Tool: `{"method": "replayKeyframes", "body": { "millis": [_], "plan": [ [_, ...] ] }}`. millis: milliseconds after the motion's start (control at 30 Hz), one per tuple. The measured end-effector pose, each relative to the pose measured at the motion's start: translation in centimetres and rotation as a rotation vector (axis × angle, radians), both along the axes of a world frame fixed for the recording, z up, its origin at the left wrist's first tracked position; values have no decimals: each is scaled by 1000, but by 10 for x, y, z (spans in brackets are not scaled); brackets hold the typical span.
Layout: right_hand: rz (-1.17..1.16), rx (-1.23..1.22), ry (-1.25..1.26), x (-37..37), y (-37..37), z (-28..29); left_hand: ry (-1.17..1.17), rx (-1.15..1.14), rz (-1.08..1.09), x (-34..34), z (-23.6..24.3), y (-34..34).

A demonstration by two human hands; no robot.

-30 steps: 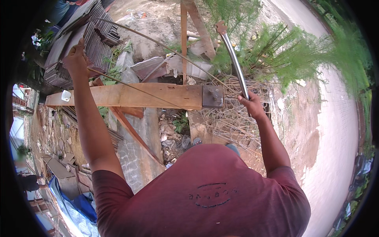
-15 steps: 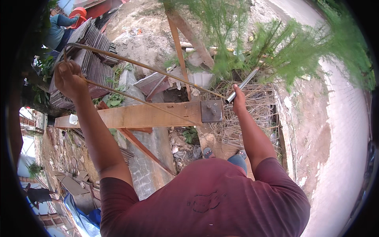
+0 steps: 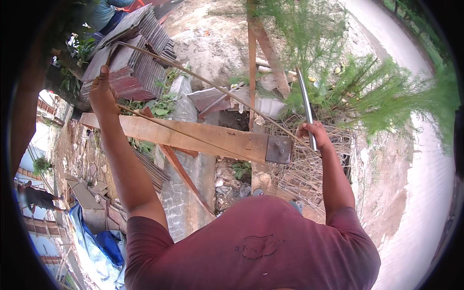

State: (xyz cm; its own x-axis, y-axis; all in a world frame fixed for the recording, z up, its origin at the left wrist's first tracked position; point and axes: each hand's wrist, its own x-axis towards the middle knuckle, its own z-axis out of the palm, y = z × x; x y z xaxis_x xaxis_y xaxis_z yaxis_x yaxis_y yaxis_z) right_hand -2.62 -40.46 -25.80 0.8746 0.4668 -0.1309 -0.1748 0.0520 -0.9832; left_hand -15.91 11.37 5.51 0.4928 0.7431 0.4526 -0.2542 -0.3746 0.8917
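My left hand (image 3: 102,92), raised at the left, is closed on a long bent rusty steel rod (image 3: 203,80), whose two lengths slant down to the right over a wooden beam (image 3: 232,141). At the beam's right end is a dark metal plate (image 3: 279,149) with upright pins. My right hand (image 3: 314,135), just beside and above that plate, grips a shiny metal pipe tool (image 3: 305,96), which points up and away from me. The rod's upper length runs down toward this hand; whether my fingers touch it I cannot tell.
Tangled wire loops (image 3: 302,186) lie under the plate. Stacked corrugated sheets (image 3: 125,84) stand upper left, leafy branches (image 3: 367,101) hang right, and a blue tarp (image 3: 106,246) lies lower left. A person in blue (image 3: 101,14) is top left, another person (image 3: 38,198) far left.
The tool in my right hand tilted over to the right half a second ago and now stands more upright again. My left hand has shifted right since then, still holding the rod.
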Motion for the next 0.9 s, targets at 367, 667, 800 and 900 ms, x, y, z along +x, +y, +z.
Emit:
{"method": "replayKeyframes", "body": {
  "millis": [367, 667, 800, 900],
  "plan": [
    [-27, -149, -144, 18, -53, 92, 77, -339, 19, -26, -113, 51],
    [-60, -454, -319, 15, -84, 86, 347, -584, -50, -29, -213, 50],
    [-58, -571, -221, -13, -43, 37, 453, -695, -17, -42, -277, 73],
    [-15, -523, -146, -27, -23, 13, 484, -723, -21, -44, -293, 75]
  ]
}}
